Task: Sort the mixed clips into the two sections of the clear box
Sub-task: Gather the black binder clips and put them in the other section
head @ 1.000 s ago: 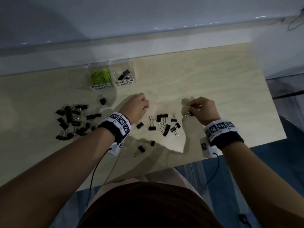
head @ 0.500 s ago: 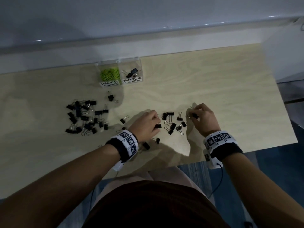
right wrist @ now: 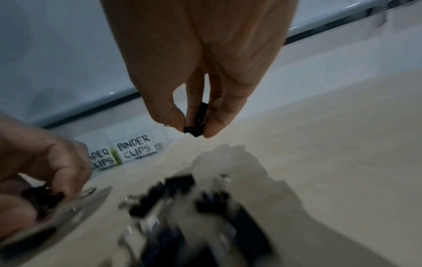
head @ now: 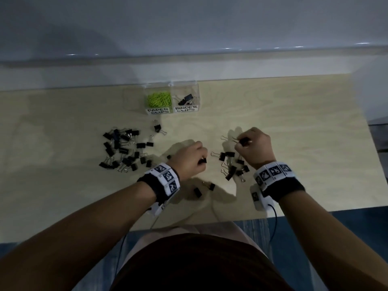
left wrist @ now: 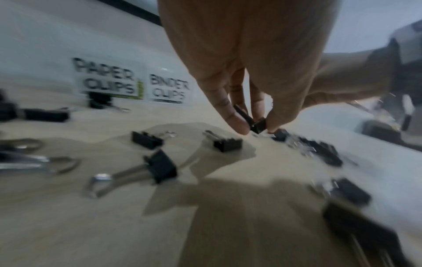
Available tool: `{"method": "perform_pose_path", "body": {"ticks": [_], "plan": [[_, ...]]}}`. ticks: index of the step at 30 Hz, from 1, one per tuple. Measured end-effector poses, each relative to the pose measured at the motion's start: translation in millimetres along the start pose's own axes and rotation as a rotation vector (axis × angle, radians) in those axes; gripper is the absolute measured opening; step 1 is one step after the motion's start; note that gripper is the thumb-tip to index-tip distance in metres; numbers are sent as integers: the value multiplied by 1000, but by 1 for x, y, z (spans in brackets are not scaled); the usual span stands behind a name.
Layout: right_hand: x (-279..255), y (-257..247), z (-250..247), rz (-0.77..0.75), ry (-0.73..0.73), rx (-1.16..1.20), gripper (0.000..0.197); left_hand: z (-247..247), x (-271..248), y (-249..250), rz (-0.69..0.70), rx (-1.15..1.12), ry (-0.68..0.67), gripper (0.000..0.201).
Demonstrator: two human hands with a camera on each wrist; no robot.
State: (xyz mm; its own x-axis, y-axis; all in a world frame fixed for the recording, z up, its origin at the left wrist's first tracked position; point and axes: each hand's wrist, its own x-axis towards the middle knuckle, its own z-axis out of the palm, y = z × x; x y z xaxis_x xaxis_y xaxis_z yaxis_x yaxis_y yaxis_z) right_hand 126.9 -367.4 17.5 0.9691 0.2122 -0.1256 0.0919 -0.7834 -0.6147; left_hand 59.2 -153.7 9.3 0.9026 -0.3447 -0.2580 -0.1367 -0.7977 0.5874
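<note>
The clear box (head: 184, 84) stands at the table's back, with green paper clips (head: 158, 99) in its left section and a few black binder clips (head: 185, 99) in its right. My left hand (head: 189, 159) pinches a black binder clip (left wrist: 256, 124) just above the table. My right hand (head: 255, 147) pinches another black binder clip (right wrist: 196, 126) by its body, a little higher. Between the hands lies a small cluster of binder clips (head: 231, 164). A larger pile of binder clips (head: 123, 149) lies to the left.
A single binder clip (head: 157, 128) lies in front of the box, and two more (head: 204, 189) near the table's front edge. The wall runs along the back of the wooden table (head: 294, 133). Cables hang from both wristbands.
My left hand moved right from the near-left clips to the middle cluster and pinched a clip. My right hand kept its clip and stayed about where it was.
</note>
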Motion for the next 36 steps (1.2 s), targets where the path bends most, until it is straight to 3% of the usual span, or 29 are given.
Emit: {"method": "perform_pose_path", "body": {"ticks": [4, 9, 13, 17, 20, 23, 29, 34, 36], "plan": [[44, -51, 14, -148, 7, 51, 15, -48, 9, -20, -93, -167, 275, 13], [97, -108, 30, -266, -35, -50, 15, -108, 44, -39, -101, -115, 481, 14], [104, -110, 23, -317, -119, -102, 27, -121, 61, -42, -209, 78, 332, 33], [74, -68, 1, -168, -185, -183, 22, -86, 28, -27, -151, 183, 379, 40], [33, -34, -5, -2, -320, -240, 16, -36, -3, -14, -132, 169, 124, 36], [0, -17, 4, 126, -332, -217, 12, 1, -18, -10, -130, 180, -59, 35], [-19, -21, 23, 123, -267, -246, 21, 16, -14, -12, -108, 159, -5, 15], [-15, -16, 27, 131, -217, -178, 16, 16, -10, -7, -68, 135, 15, 4], [-16, -9, 23, 129, -148, -105, 10, 17, -6, -4, -50, 89, 35, 9]]}}
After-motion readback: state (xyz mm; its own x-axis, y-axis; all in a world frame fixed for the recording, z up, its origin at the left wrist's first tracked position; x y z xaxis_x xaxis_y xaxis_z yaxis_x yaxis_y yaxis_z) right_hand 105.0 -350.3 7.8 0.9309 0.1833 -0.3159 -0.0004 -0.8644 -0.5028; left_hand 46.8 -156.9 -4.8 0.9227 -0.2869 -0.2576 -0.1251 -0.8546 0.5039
